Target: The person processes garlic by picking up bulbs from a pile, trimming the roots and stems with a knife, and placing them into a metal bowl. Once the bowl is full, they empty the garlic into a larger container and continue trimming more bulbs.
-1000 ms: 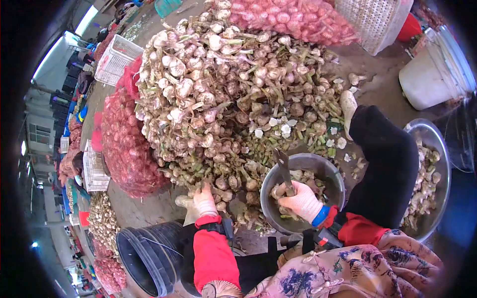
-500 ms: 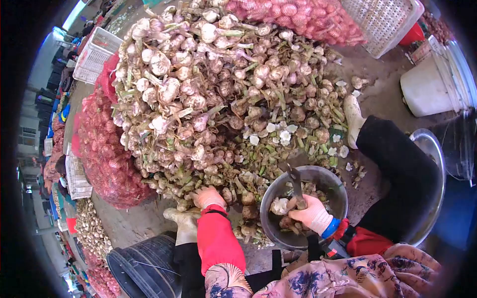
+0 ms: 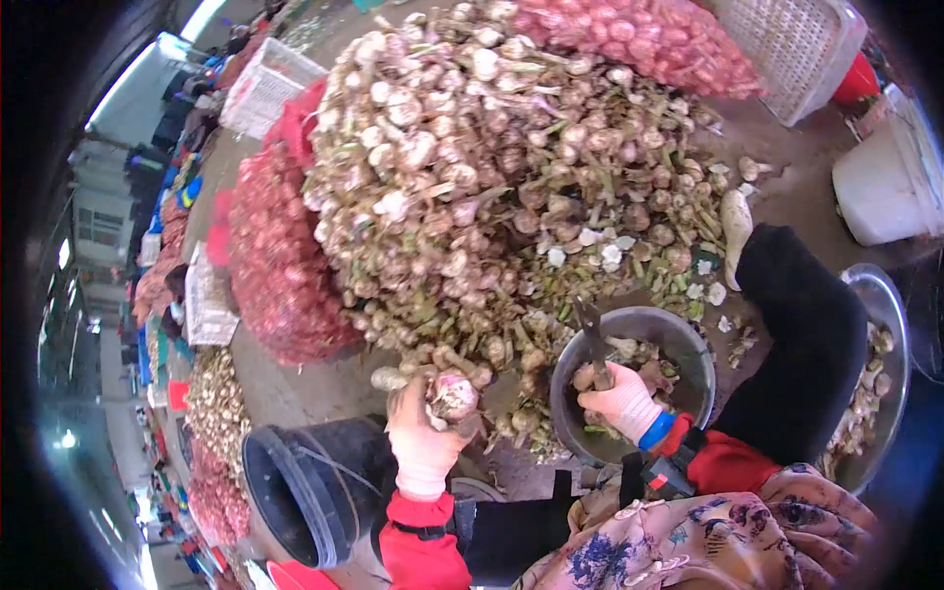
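Observation:
My left hand (image 3: 425, 444) is raised, its gloved fingers closed round a garlic bulb (image 3: 453, 396) with purple-white skin. It stands in front of the near edge of a large heap of garlic (image 3: 423, 187) with stems attached. My right hand (image 3: 624, 401), also gloved, grips pruning shears (image 3: 592, 334), their dark metal end pointing up and away. That hand is over a metal bowl (image 3: 707, 369) holding garlic bulbs and trimmings. The lower part of the shears is hidden in my fingers.
Red mesh sacks of garlic (image 3: 280, 261) lie left of the heap, with another sack (image 3: 639, 39) behind. A black bucket (image 3: 295, 492) stands at lower left. On the right are a white bucket (image 3: 880, 192) and a wide metal basin (image 3: 890, 423). White crates (image 3: 270, 88) stand farther off.
My left hand has come from the heap's near edge back towards me and now holds a garlic bulb. My right hand keeps the shears over the bowl. The whole view has shifted.

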A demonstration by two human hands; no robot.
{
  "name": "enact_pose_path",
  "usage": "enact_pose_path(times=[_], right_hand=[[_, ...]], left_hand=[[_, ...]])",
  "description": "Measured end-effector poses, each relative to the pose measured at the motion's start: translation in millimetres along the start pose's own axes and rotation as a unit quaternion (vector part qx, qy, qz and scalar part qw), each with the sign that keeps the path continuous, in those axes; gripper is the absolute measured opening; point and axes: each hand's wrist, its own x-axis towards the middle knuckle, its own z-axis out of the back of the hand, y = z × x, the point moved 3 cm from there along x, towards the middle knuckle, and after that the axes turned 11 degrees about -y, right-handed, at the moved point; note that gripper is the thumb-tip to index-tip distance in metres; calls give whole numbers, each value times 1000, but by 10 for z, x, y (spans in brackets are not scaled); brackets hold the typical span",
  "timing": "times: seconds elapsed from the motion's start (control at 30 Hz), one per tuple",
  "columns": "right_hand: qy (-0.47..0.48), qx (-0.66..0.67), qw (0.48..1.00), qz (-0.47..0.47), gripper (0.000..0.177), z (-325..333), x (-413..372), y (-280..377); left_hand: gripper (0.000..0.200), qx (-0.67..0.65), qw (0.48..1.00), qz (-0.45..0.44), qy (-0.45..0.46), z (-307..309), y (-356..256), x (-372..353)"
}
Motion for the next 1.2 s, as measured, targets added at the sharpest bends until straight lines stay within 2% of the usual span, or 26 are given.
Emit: enact_pose_path(times=[0.07,0.13,0.2,0.23,0.27,0.3,0.33,0.37,0.5,0.53,0.57,0.6,0.67,0.7,0.73,0.8,0.83,0.87,0.93,0.97,1.0,1.03,1.07,1.1,1.17,1.2], right_hand=[[-10,-11,1000,20,25,-42,-65,7],[17,-38,999,28,25,-37,-142,11],[43,-24,998,28,26,4,-80,-173],[30,-82,995,38,30,25,-47,-239],[14,-139,989,47,34,50,-24,-279],[12,-137,989,46,34,57,-40,-265],[14,-148,988,30,40,58,-57,-248],[15,-160,987,14,45,69,-67,-250],[15,-210,977,40,51,137,23,-338],[23,-175,984,32,48,133,22,-355],[32,-138,990,25,45,117,25,-371],[32,-141,989,23,45,100,42,-388],[50,-146,988,1,39,62,92,-467],[57,-181,982,20,34,60,133,-524],[51,-181,982,17,34,63,131,-585],[66,-114,990,43,35,19,169,-623],[47,-218,974,48,36,6,86,-383],[46,-261,963,38,37,31,125,-422],[47,-299,952,34,33,9,64,-142],[60,-274,959,35,36,33,96,-157],[74,-246,966,36,39,42,138,-165],[67,-291,954,18,41,11,100,68],[77,-291,954,14,38,57,164,-38],[73,-275,959,-6,39,54,166,36],[74,-256,963,-26,40,41,175,45],[55,-247,967,-31,40,74,223,-80]], left_hand=[[64,41,995,5,-92,474,-205,-171],[61,30,970,159,-182,1017,-238,-443],[65,93,927,86,-354,1525,368,-963],[71,165,907,134,-362,1792,678,-1286],[76,235,882,181,-367,1976,915,-1630],[75,282,866,220,-349,2002,1067,-2003],[75,328,847,259,-328,1985,1045,-2136],[75,328,849,258,-324,1999,1077,-2155],[40,447,816,317,-185,2074,995,-1990],[32,474,801,333,-149,2085,909,-1898],[25,376,869,294,-131,2083,890,-1606],[23,273,923,248,-113,2014,784,-1119],[23,236,966,97,-52,1434,229,-313],[21,181,981,-29,-57,1045,259,-76],[21,139,990,11,36,620,228,136],[26,319,911,-57,254,-336,330,348],[30,392,870,-158,255,-776,573,275],[34,457,814,-257,250,-1182,860,166],[41,475,766,-191,389,-1753,1340,92],[47,481,786,-208,329,-1952,1601,-9],[48,509,769,-207,327,-2149,1769,-61],[46,535,737,-209,357,-2273,1795,-58],[44,561,702,-207,387,-2371,1832,-74],[44,559,702,-207,390,-2423,1869,-85],[40,490,764,-78,411,-2268,1696,21],[40,492,762,-78,413,-2151,1533,84]])
